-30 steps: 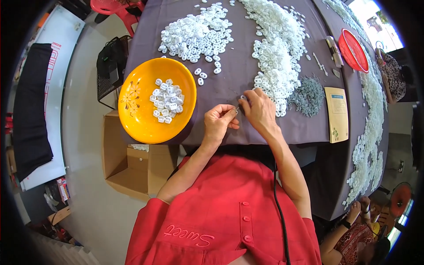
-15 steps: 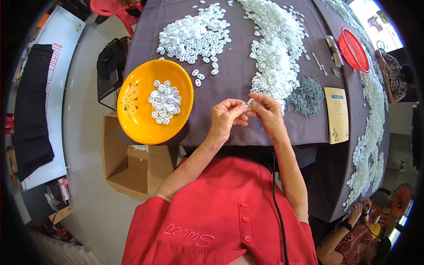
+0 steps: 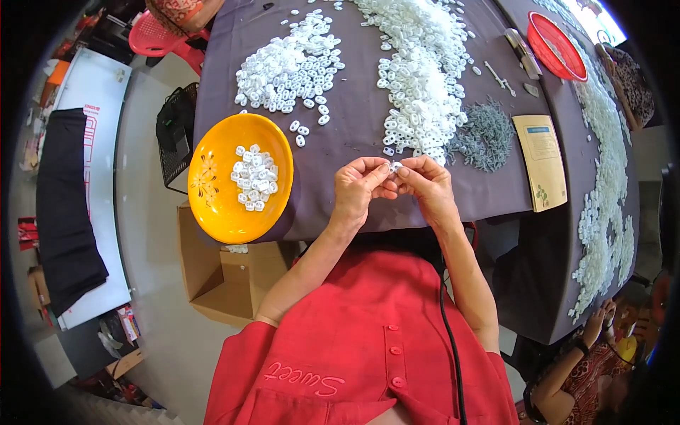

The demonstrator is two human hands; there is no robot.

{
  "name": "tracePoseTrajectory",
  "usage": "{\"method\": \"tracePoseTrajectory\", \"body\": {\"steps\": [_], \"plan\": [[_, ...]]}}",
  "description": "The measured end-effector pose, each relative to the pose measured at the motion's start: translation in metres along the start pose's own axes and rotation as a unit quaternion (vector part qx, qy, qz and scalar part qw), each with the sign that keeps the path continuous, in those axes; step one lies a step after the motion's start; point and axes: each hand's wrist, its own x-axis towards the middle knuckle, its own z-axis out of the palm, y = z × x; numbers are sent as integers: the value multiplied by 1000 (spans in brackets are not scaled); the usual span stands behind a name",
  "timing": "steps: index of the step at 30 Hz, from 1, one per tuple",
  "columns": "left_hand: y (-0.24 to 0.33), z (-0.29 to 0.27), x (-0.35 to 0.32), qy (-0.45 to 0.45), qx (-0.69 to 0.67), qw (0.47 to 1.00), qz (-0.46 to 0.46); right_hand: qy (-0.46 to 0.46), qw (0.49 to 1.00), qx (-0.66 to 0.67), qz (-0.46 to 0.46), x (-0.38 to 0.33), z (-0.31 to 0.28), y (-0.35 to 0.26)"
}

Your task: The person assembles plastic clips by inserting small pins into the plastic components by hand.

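My left hand [image 3: 356,190] and my right hand [image 3: 431,185] meet at the table's near edge. Between their thumbs and fingertips they pinch a small white plastic piece [image 3: 395,168] with dark holes. Fingers cover part of it. Just beyond lies a long heap of white oval two-hole pieces [image 3: 425,85]. To the right of that heap is a tangle of small grey-blue pieces [image 3: 485,138], too fine to make out singly. On the left stands a yellow bowl [image 3: 230,223] with a flower pattern, holding several white pieces [image 3: 255,177] that look thicker than the loose ones.
A second white heap [image 3: 287,67] lies behind the bowl. A tan booklet [image 3: 540,163], a red basket [image 3: 531,42] and a small white tool [image 3: 500,78] are at right. An open cardboard box [image 3: 230,290] stands below the table. Another person's arm [image 3: 563,379] shows lower right.
My fingertips have closed in around the white piece, which has turned so its holes show more. The whole view has shifted slightly; the hands stay near the same table edge.
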Motion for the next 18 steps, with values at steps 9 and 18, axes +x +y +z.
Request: {"method": "tracePoseTrajectory", "body": {"steps": [9, 18], "plan": [[-1, 12, -3, 8, 86, 996, 34, 75, 995, 19, -59, -6, 7, -13], [-1, 12, -6, 14, 157, 985, 66, 82, 988, -77, -102, -7, 12, -11]]}}
